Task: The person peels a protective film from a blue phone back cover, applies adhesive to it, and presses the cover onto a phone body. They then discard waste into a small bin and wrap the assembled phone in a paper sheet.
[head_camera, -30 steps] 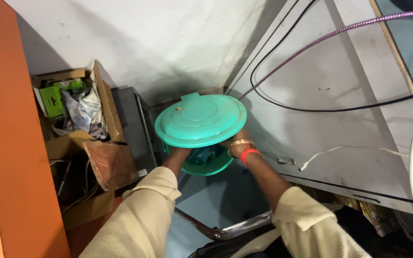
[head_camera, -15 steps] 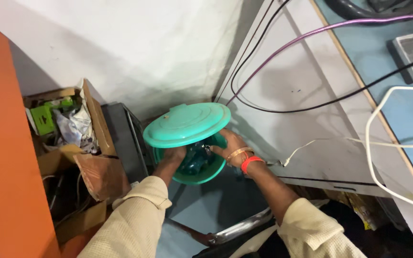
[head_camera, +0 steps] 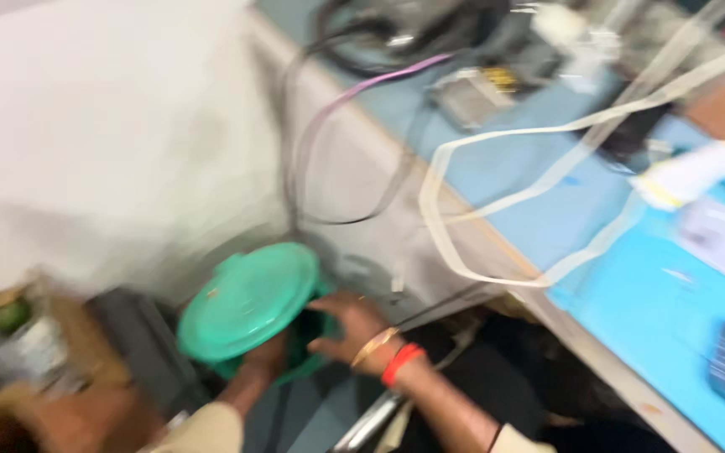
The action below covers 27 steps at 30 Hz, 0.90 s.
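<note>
Blue-topped workbench (head_camera: 631, 285) runs along the right, strewn with cables, white wall far left; the frame is motion-blurred. A green round lidded container (head_camera: 249, 300) sits low at near left, beside the bench's pale side. The left hand (head_camera: 266, 352) grips it from underneath, probably at the base. The right hand (head_camera: 354, 323), fingers curled, clasps its right side. A white cord (head_camera: 497, 138) loops over the bench edge; a dark box (head_camera: 140, 348) stands left of the container.

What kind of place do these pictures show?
Probably a workshop or repair bench, though the picture is blurred. A blue worktable carries loose cables and small electrical parts. Below it, by the wall, both hands, left and right, hold a green lidded bin.
</note>
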Available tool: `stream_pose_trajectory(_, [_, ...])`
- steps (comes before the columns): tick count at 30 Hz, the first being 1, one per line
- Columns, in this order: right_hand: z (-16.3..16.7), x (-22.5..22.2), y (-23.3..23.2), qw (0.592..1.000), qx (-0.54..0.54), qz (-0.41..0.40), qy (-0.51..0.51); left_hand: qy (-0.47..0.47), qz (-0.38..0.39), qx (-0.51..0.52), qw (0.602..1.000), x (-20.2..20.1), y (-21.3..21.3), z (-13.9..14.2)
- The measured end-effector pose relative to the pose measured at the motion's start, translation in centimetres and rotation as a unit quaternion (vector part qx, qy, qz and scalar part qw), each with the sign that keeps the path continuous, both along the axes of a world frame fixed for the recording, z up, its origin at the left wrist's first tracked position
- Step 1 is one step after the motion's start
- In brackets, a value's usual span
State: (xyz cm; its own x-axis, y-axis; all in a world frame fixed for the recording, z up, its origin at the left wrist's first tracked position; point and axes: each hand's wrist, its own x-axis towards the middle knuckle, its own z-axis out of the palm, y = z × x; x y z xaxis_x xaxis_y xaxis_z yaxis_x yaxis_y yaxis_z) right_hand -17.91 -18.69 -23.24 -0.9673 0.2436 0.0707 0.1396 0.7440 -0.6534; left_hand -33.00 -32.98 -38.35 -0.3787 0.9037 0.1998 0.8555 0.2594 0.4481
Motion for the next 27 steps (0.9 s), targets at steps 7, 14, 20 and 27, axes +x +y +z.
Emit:
stream_pose_trajectory(7, [5.4, 8.7, -2.3, 0.991, -0.105, -0.038, 0.076, 0.089, 0.069, -0.048, 0.992, -1.0, -0.7, 4.8])
stream_pose_trajectory(14, [10.4, 16.1, -3.0, 0.981, -0.129, -0.014, 0.142, 0.085, 0.069, -0.120, 0.987, -1.1, 0.3, 4.7])
stream_pose_trajectory(20, [18.0, 24.4, -2.1, 0.979, 0.028, -0.088, 0.181, 0.086, 0.065, -0.147, 0.983, 2.3, 2.7, 10.1])
stream_pose_trajectory(27, [24.1, 30.4, 5.5, 0.917, 0.247, -0.314, 0.000, 0.093, 0.045, -0.156, 0.982, 3.8, 2.4, 14.5])
